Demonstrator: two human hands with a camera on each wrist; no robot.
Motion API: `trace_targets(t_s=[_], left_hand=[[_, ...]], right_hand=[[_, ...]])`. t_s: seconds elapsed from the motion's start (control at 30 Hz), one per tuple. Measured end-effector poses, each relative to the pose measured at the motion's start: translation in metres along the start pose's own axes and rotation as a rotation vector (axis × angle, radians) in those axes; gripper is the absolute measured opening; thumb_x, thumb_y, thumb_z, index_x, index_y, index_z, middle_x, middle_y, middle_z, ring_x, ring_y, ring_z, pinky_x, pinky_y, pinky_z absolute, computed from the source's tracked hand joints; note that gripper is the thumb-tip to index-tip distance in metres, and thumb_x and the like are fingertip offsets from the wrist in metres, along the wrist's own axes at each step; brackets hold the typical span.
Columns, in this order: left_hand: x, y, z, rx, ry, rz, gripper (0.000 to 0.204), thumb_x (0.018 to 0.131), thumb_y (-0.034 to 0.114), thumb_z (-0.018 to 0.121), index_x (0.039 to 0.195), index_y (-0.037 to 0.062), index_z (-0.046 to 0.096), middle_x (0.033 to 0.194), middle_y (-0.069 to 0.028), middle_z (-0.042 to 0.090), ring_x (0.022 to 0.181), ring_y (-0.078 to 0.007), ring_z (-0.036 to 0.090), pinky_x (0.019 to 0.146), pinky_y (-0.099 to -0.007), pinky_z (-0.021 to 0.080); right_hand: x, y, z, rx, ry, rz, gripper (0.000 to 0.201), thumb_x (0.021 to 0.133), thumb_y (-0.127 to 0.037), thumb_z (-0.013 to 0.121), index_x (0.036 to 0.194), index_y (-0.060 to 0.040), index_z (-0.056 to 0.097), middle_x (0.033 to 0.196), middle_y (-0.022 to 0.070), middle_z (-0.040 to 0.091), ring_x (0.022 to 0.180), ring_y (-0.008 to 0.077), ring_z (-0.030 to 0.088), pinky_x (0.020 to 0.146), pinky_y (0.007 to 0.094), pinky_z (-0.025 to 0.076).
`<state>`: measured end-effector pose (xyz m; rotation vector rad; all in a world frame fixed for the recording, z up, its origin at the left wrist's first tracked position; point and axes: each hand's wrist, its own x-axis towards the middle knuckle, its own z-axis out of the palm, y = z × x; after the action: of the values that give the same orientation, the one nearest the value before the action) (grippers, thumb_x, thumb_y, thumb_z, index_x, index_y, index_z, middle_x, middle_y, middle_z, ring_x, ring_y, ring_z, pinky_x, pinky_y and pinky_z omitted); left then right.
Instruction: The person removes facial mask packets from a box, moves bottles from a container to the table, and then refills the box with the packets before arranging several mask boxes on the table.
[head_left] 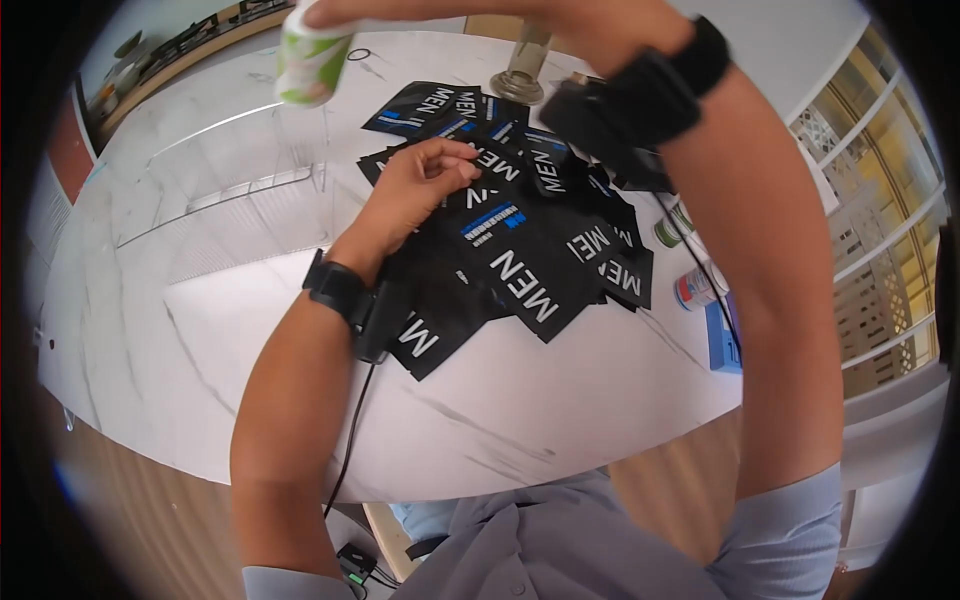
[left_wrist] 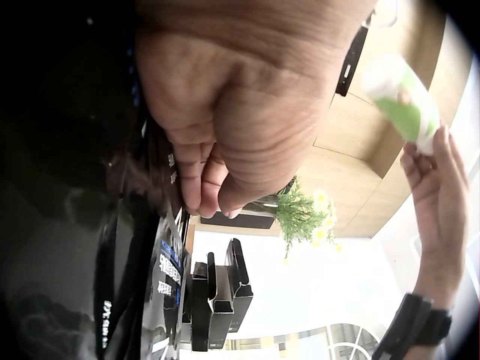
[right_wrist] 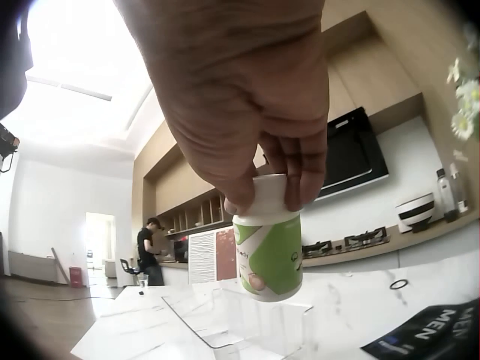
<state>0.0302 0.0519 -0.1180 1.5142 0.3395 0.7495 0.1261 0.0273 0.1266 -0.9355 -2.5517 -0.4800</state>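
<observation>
My right hand (right_wrist: 259,112) grips a white bottle with a green label (right_wrist: 270,255) by its cap. In the head view that bottle (head_left: 315,65) is held up near the top left, above the far end of a clear acrylic rack (head_left: 245,190). My left hand (head_left: 415,190) rests on a heap of black sachets lettered MEN (head_left: 525,290), its fingers loosely bent and nothing gripped between them. From the left wrist view, the fingertips (left_wrist: 193,196) come right down at the sachets' glossy surface.
A glass vase (head_left: 522,70) stands behind the heap. To its right are a red, white and blue can (head_left: 695,288), a green-labelled container (head_left: 672,228) and a blue box (head_left: 722,340). A black ring (head_left: 359,55) lies at the back. Another person (right_wrist: 150,251) stands far off.
</observation>
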Motion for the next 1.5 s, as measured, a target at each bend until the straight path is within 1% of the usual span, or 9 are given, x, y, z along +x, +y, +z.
trace_targets(t_s=[0.03,0.2,0.27,0.37,0.63,0.9,1.1,1.27,1.5], left_hand=[[0.0,0.0,0.0,-0.001,-0.002,0.003,0.032,0.097,0.008,0.066,0.127,-0.0041,0.062,0.105,-0.0057,0.07,0.111,-0.0164,0.067,0.103,-0.0283,0.05],[-0.002,0.004,0.002,0.047,0.032,-0.017,0.028,0.097,0.006,0.066,0.123,-0.0042,0.064,0.114,-0.0118,0.072,0.109,-0.0179,0.068,0.101,-0.0296,0.051],[0.001,-0.003,0.0,0.017,0.043,0.014,0.026,0.097,0.006,0.066,0.12,-0.0048,0.065,0.109,-0.0101,0.073,0.104,-0.015,0.069,0.096,-0.0264,0.051],[-0.001,0.002,0.005,-0.024,0.069,0.02,0.025,0.094,0.004,0.069,0.117,-0.0044,0.066,0.108,-0.0094,0.074,0.1,-0.0126,0.069,0.092,-0.025,0.051],[-0.008,0.006,0.009,0.066,0.181,0.078,0.028,0.089,0.006,0.074,0.114,-0.0047,0.066,0.104,-0.0085,0.073,0.094,-0.0144,0.067,0.087,-0.028,0.052],[-0.003,-0.007,0.004,0.171,0.213,0.126,0.031,0.091,0.025,0.07,0.098,-0.0047,0.068,0.085,-0.0075,0.067,0.077,-0.0138,0.059,0.07,-0.0307,0.048],[-0.005,-0.008,0.001,0.193,0.221,0.0,0.028,0.091,0.023,0.067,0.095,-0.0047,0.068,0.081,-0.0057,0.065,0.071,-0.0122,0.056,0.061,-0.0304,0.045],[-0.006,-0.007,0.004,0.142,0.236,0.055,0.026,0.089,0.021,0.067,0.095,-0.0046,0.068,0.082,-0.0056,0.065,0.073,-0.0115,0.056,0.062,-0.0303,0.046],[-0.004,-0.009,-0.002,0.164,0.204,0.113,0.023,0.089,0.016,0.07,0.101,-0.0045,0.068,0.087,-0.0055,0.068,0.078,-0.011,0.058,0.068,-0.0289,0.048]], right_hand=[[0.018,-0.002,0.015,0.005,0.018,-0.062,0.036,0.087,-0.021,0.07,0.115,0.0014,0.069,0.109,0.0266,0.071,0.103,0.0429,0.069,0.092,0.0465,0.054],[0.048,-0.027,0.048,-0.038,-0.256,0.062,0.03,0.088,-0.019,0.07,0.11,0.0021,0.07,0.107,0.0276,0.071,0.102,0.0436,0.069,0.089,0.0492,0.054],[0.077,0.005,0.111,-0.23,-0.255,-0.088,0.039,0.083,-0.036,0.076,0.109,-0.0077,0.074,0.101,0.0108,0.075,0.102,0.0302,0.071,0.084,0.0441,0.057],[0.072,0.004,0.13,-0.193,-0.266,-0.053,0.034,0.089,-0.034,0.073,0.112,-0.0093,0.074,0.11,0.009,0.075,0.108,0.0308,0.069,0.088,0.0447,0.056],[0.049,-0.019,0.127,-0.201,-0.381,0.065,0.038,0.088,-0.025,0.073,0.122,-0.0077,0.069,0.111,0.0146,0.071,0.103,0.0337,0.069,0.086,0.0443,0.056],[0.04,-0.027,0.136,-0.229,-0.452,0.109,0.035,0.091,-0.026,0.073,0.121,-0.0087,0.07,0.113,0.0149,0.068,0.108,0.0339,0.068,0.087,0.0466,0.057],[0.036,-0.029,0.138,-0.227,-0.439,0.097,0.033,0.092,-0.028,0.071,0.119,-0.0085,0.07,0.116,0.0151,0.066,0.107,0.0342,0.068,0.085,0.0469,0.057],[0.035,-0.032,0.136,-0.237,-0.457,0.117,0.035,0.093,-0.028,0.072,0.12,-0.0078,0.068,0.114,0.0147,0.066,0.107,0.0338,0.068,0.087,0.0462,0.057],[0.029,-0.027,0.141,-0.176,-0.315,0.095,0.037,0.091,-0.027,0.074,0.12,-0.0065,0.063,0.114,0.0139,0.066,0.109,0.0326,0.068,0.086,0.0452,0.056]])
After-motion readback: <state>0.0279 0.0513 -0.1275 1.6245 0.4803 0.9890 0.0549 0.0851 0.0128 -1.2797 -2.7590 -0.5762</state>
